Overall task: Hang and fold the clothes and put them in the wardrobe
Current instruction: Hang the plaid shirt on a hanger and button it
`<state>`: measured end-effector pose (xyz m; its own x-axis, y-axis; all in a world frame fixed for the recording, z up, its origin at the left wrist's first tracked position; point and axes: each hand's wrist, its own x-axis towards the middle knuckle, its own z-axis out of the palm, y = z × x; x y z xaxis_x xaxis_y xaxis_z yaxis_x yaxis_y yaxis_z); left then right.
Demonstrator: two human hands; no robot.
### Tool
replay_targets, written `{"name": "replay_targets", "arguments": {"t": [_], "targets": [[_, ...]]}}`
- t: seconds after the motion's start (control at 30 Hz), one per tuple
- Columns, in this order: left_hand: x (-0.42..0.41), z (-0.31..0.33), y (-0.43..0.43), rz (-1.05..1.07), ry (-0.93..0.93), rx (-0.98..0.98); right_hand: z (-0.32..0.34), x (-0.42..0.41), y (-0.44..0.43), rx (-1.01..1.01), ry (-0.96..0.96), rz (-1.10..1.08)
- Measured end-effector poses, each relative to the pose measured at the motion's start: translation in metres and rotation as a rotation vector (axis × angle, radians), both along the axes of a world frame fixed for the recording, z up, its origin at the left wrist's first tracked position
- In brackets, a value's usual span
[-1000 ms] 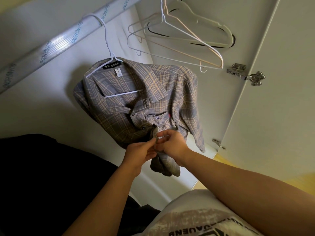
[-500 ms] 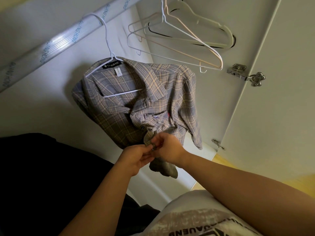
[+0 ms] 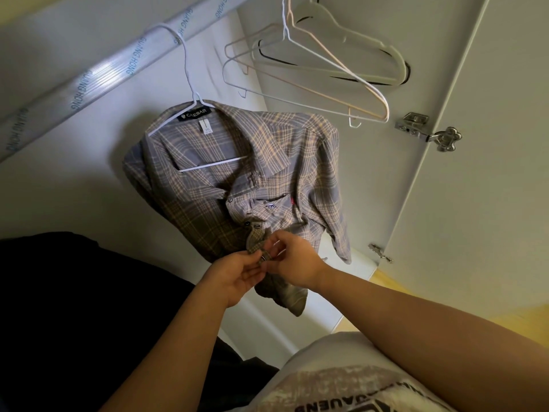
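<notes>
Shirt [image 3: 297,162] on hanger [image 3: 214,164], hands [image 3: 237,278] [image 3: 297,263] pinching its placket [image 3: 255,242]

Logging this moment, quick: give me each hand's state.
Left hand: pinches the shirt at its front edge.
Right hand: pinches the same edge of the shirt.

Hinge [image 3: 427,130] above and right of the fingers [image 3: 276,246]; yellow floor [image 3: 505,319] lower right; black cloth [image 3: 74,307] to their left.

Shirt label [image 3: 193,112] "CAESAR"; rail [image 3: 113,69] "GUANG HONG"
</notes>
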<state>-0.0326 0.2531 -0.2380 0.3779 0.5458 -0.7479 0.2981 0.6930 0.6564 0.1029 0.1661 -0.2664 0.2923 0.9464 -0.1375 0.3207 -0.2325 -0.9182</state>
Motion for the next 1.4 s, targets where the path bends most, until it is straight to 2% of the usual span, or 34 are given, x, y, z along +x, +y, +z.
{"name": "replay_targets", "arguments": {"t": [0.17, 0.33, 0.5, 0.67, 0.73, 0.87, 0.9, 0.97, 1.13, 1.2, 1.23, 1.33, 1.4], "targets": [[0.002, 0.0, -0.002, -0.006, -0.022, 0.016, -0.001, 0.0, -0.002, 0.043, -0.02, 0.0], [0.003, 0.004, -0.003, 0.056, -0.036, -0.054, 0.0, -0.003, -0.002, 0.132, -0.102, 0.032], [0.002, 0.005, -0.002, 0.11, -0.036, -0.096, 0.0, -0.004, -0.002, 0.088, -0.065, 0.014], [0.001, 0.002, 0.0, -0.001, -0.032, 0.02, 0.002, -0.005, 0.0, 0.011, 0.007, -0.076], [0.002, 0.001, -0.001, -0.01, -0.055, 0.079, 0.002, -0.005, 0.001, -0.027, 0.159, -0.133], [0.004, 0.0, -0.005, -0.017, -0.031, 0.254, 0.005, -0.005, 0.0, -0.188, 0.829, -0.298], [0.005, -0.001, -0.007, -0.042, -0.002, 0.293, 0.005, -0.004, 0.0, -0.223, 0.921, -0.313], [0.005, 0.0, -0.01, -0.092, 0.041, 0.342, 0.004, -0.002, -0.001, -0.262, 0.976, -0.297], [0.006, 0.001, -0.011, -0.169, 0.072, 0.376, 0.0, -0.003, 0.0, -0.262, 0.86, -0.274], [0.005, -0.002, -0.01, -0.206, 0.136, 0.395, -0.001, -0.003, 0.001, -0.299, 0.727, -0.236], [0.003, -0.004, -0.009, -0.26, 0.194, 0.429, -0.001, -0.003, 0.001, -0.341, 0.575, -0.188], [-0.002, -0.01, -0.003, -0.561, 0.519, 0.625, -0.001, 0.003, 0.002, -0.441, -0.071, 0.008], [-0.005, -0.007, 0.004, -0.545, 0.637, 0.734, 0.005, 0.011, 0.006, -0.4, -0.198, -0.041]]}}
